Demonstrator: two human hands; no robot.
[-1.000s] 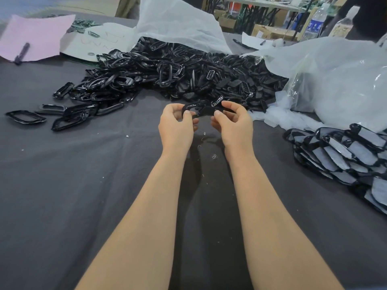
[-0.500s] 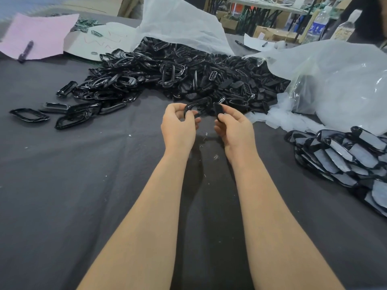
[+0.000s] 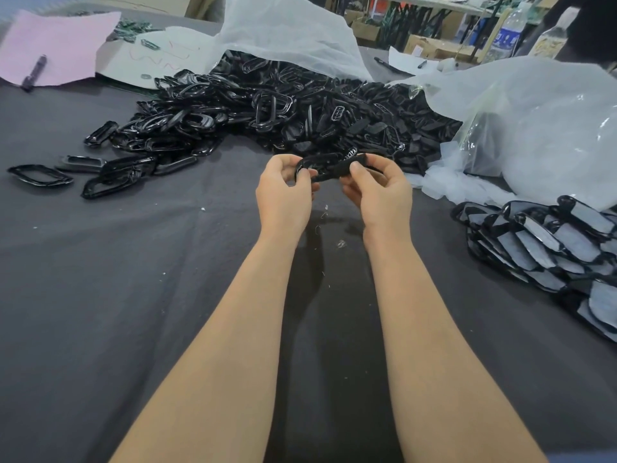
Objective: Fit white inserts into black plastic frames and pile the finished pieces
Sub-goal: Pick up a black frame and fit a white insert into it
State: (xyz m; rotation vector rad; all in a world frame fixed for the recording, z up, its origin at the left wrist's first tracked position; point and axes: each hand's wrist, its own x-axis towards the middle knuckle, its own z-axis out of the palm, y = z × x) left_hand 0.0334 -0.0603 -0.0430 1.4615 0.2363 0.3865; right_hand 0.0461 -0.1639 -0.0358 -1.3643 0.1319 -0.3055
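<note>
My left hand (image 3: pixel 283 195) and my right hand (image 3: pixel 377 192) are held together above the dark cloth, both gripping one black plastic frame (image 3: pixel 329 167) from opposite ends. The frame lies roughly level between my thumbs and fingers, and a dark insert seems to sit in its right half. Just beyond my hands spreads a big heap of loose black frames and inserts (image 3: pixel 283 111). At the right edge lies a pile of finished pieces (image 3: pixel 554 242), black frames with pale filled centres.
Several single frames (image 3: pixel 40 173) lie scattered at the left. Translucent plastic bags (image 3: pixel 534 128) bulge at the right and behind the heap. A pink sheet (image 3: pixel 63 45) with a marker on it and a white paper lie at the far left. Water bottles stand at the back right.
My hands have drawn closer together, and the frame between them has turned from tilted up to lying level, with my right hand now holding its right end.
</note>
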